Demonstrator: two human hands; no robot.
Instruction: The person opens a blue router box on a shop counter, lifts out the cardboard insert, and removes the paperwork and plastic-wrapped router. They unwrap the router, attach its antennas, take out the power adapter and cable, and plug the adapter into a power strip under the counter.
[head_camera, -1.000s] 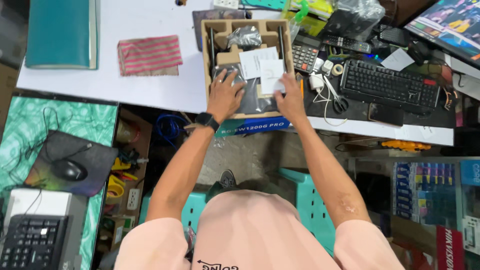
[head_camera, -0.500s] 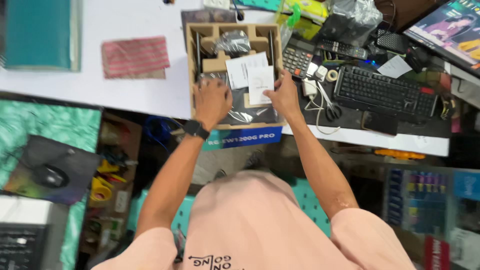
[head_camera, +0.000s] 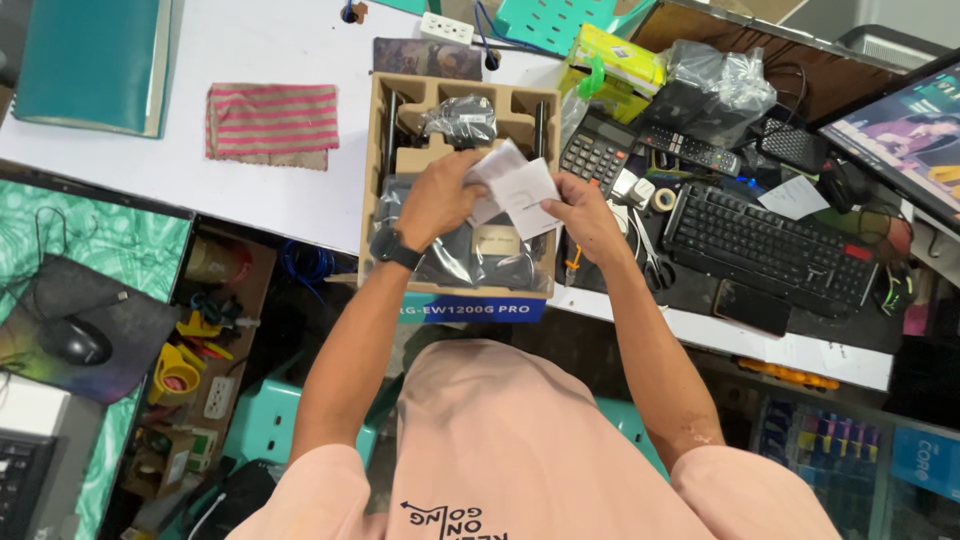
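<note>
**Two hands lift white papers above an open box**

Two bare hands meet over a brown cardboard box (head_camera: 400, 215) that sits on the white desk (head_camera: 250, 190), its near edge hanging past the desk rim. Directly under the fingers, the box's moulded tray holds dark parts in clear plastic wrap, and a bagged black bundle (head_camera: 460, 118) lies just beyond the fingertips in the far compartment.

Well to the right of the fingers lies a black keyboard (head_camera: 765, 245), with a monitor (head_camera: 900, 130) past it at the frame's edge. Far to their left lie a teal folder (head_camera: 90, 60) and, nearer, a pink striped cloth (head_camera: 272, 122). Just right of the fingers sits a dark calculator (head_camera: 597, 152), with a remote control (head_camera: 692, 150) beyond it.

The left hand (head_camera: 437, 200), a black watch (head_camera: 393, 247) at its wrist, has its fingers curled shut on the left edge of the white papers (head_camera: 520, 185). The right hand (head_camera: 587, 212) pinches the same papers from the right side, thumb on top. The papers are raised between both hands, above the middle of the box and clear of its contents.
</note>
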